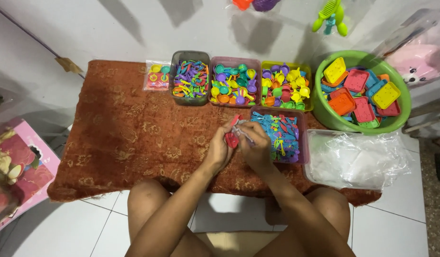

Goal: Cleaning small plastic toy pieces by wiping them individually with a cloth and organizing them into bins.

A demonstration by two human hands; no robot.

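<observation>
Two hands together: my left hand point(220, 147) and right hand point(254, 145) pinch a red toy point(232, 140), pink tub point(302, 124) just right.

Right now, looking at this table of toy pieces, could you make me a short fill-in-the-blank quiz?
1. Both hands meet over a small ____ toy piece.
2. The square toy trays lie in a round ____ basin.
3. The cloth under the boxes is ____ in colour.
4. Clear plastic ____ lie below the basin.

Missing words: red; green; brown; bags
</observation>
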